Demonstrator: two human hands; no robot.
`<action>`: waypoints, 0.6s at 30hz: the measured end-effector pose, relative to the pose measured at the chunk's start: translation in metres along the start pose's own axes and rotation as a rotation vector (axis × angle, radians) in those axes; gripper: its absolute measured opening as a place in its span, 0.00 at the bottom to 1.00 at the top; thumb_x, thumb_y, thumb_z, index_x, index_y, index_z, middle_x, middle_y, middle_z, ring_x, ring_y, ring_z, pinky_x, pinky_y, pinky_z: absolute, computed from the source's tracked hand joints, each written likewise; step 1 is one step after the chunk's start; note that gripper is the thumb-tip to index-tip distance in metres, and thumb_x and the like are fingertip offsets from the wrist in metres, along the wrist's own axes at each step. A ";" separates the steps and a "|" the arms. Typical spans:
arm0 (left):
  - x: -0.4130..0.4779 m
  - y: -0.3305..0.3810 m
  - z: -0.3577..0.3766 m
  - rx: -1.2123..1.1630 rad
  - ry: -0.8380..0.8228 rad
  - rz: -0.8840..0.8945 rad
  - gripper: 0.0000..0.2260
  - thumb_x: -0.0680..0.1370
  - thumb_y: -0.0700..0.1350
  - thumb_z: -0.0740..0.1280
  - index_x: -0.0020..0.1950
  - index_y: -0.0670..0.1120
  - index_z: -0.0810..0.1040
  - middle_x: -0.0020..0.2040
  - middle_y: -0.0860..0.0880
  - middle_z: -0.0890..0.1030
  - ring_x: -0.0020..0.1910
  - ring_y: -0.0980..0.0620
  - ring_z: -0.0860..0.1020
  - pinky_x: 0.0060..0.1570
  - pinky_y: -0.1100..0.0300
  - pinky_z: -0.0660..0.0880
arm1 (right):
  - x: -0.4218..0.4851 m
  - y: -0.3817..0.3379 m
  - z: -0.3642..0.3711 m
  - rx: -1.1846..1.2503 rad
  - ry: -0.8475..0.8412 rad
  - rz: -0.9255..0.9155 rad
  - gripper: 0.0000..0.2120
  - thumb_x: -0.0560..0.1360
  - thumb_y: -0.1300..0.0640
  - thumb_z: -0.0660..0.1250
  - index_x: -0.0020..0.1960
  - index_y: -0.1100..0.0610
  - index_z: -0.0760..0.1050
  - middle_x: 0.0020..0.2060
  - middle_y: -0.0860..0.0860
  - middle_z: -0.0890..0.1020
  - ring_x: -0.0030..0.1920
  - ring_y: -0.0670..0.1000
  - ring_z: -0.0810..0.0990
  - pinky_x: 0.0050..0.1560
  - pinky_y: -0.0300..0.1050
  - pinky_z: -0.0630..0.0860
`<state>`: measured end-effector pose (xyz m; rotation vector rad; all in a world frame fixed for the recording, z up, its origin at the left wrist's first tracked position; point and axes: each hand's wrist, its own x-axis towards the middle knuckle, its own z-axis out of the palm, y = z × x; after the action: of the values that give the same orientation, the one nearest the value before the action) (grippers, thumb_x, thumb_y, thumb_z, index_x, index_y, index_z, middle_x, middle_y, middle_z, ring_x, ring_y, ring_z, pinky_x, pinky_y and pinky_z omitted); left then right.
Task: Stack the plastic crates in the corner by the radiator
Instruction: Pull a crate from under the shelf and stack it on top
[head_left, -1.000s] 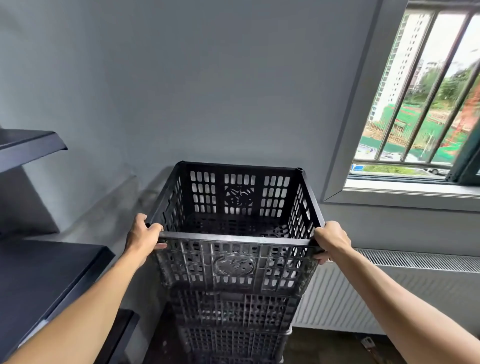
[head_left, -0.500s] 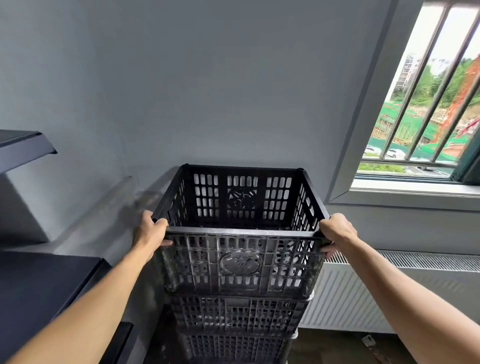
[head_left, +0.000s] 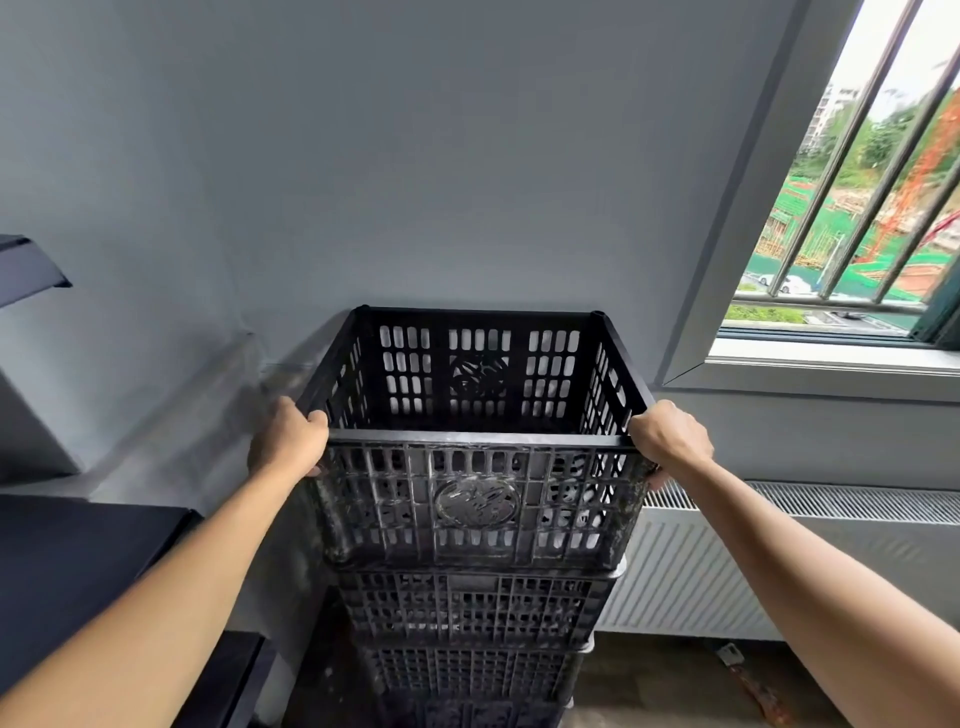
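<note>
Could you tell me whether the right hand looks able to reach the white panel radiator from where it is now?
Probably yes: the right hand grips the black plastic crate directly above the white panel radiator, with nothing between them.

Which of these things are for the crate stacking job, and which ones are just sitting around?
For the job:
- top crate, gripped at its near corners
- left hand and right hand
- crates underneath
- radiator beside the stack

Just sitting around:
- dark shelves on the left
- barred window
- small object on the floor, too small to identify
</note>
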<state>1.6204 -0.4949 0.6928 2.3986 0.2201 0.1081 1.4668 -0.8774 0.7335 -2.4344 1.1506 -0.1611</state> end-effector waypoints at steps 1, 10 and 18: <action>-0.001 0.002 0.001 0.107 0.038 0.013 0.14 0.79 0.49 0.55 0.59 0.41 0.67 0.53 0.39 0.80 0.40 0.38 0.83 0.45 0.51 0.78 | 0.002 0.000 0.002 -0.017 0.006 -0.005 0.14 0.70 0.57 0.56 0.51 0.60 0.74 0.39 0.57 0.84 0.22 0.58 0.82 0.35 0.44 0.75; -0.028 0.023 0.030 0.399 0.122 0.533 0.20 0.84 0.50 0.50 0.64 0.45 0.78 0.72 0.43 0.72 0.78 0.44 0.59 0.74 0.40 0.38 | 0.008 0.003 0.010 -0.117 0.176 -0.094 0.19 0.80 0.52 0.53 0.61 0.63 0.73 0.60 0.64 0.80 0.61 0.65 0.78 0.57 0.53 0.72; -0.054 0.038 0.041 0.326 -0.066 0.813 0.32 0.79 0.68 0.42 0.52 0.52 0.82 0.52 0.55 0.83 0.59 0.51 0.75 0.57 0.50 0.65 | -0.012 -0.013 0.031 -0.280 0.310 -0.548 0.26 0.84 0.46 0.49 0.54 0.60 0.80 0.56 0.60 0.80 0.57 0.61 0.75 0.59 0.55 0.71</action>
<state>1.5776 -0.5597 0.6874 2.6593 -0.8368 0.3859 1.4771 -0.8503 0.7124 -3.0065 0.6155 -0.5967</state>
